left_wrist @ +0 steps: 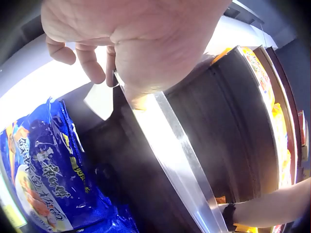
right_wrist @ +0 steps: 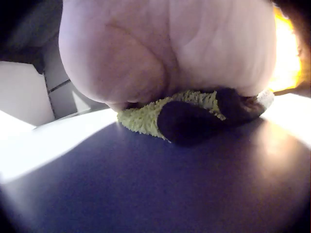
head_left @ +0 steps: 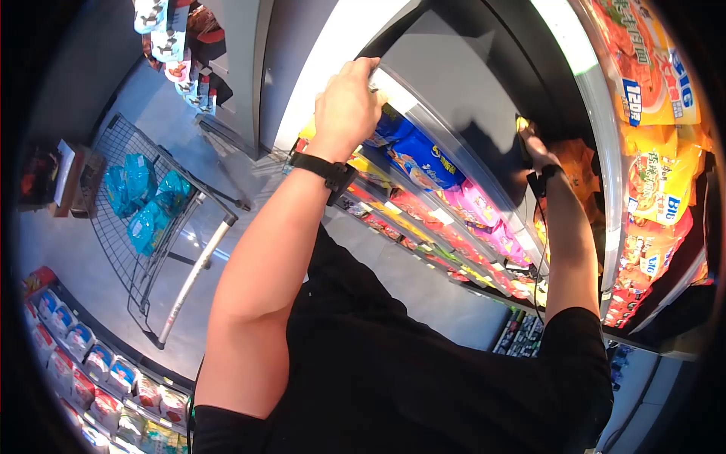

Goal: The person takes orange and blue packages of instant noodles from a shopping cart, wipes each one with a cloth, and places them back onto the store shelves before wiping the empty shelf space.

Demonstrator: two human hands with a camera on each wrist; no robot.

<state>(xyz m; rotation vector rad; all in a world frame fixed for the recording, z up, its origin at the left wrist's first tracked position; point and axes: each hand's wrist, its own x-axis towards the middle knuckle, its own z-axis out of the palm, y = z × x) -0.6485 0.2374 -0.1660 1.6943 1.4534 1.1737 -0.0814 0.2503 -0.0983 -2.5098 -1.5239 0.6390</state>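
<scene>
In the head view my left hand (head_left: 346, 106) is at the front corner of a dark shelf board (head_left: 442, 64). Its fingers curl over the clear front strip (left_wrist: 172, 145), with the thumb on the other side, in the left wrist view. My right hand (head_left: 535, 147) reaches onto the same shelf farther along. It grips a fuzzy yellow-green cloth (right_wrist: 141, 120) with dark patches, bunched under the palm against the shelf surface. Most of the right fingers are hidden behind the palm in the right wrist view.
Blue snack bags (head_left: 423, 159) and pink bags (head_left: 488, 212) fill the shelf below. Orange noodle packs (head_left: 654, 181) line the right side. A wire shopping cart (head_left: 113, 253) with teal bags (head_left: 140, 181) stands at the left. Another stocked shelf (head_left: 91, 401) is at lower left.
</scene>
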